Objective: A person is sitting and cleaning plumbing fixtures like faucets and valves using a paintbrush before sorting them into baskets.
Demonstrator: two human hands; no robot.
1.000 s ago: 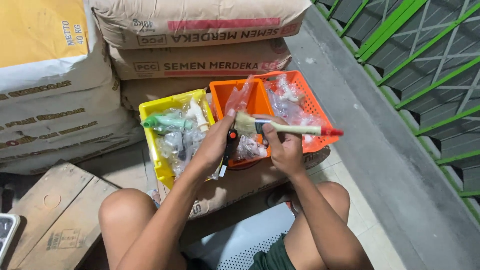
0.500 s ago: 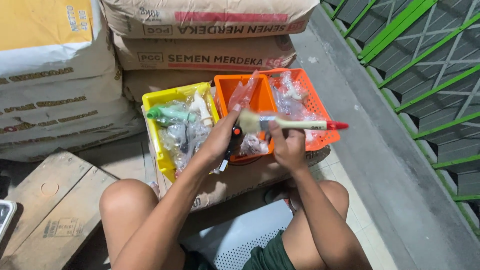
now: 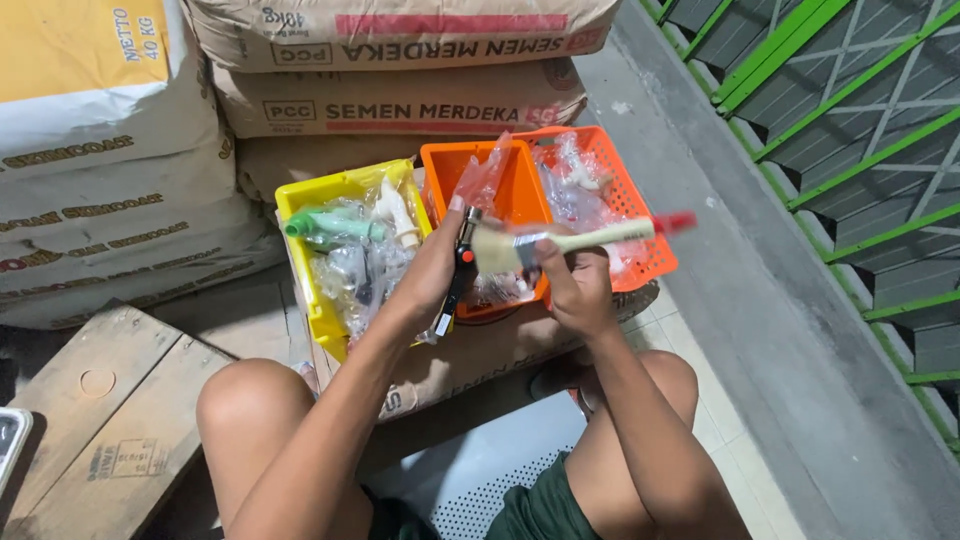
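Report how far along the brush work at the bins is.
Done: nothing visibly finished; bagged parts still fill the yellow bin and the orange baskets. In hand: the right hand grips a paintbrush by its ferrule, and the left hand holds a dark tool beside the bristles. Left: cannot tell from this view.

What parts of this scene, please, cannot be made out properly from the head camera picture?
- The dark tool in the left hand: its kind is unclear, as the palm covers most of it.
- The paintbrush handle's middle: hidden in the right hand; its red tip is blurred.
- Contents of the yellow bin and orange baskets: crumpled clear bags obscure them.
- The object at the lower left edge: cut off by the frame.
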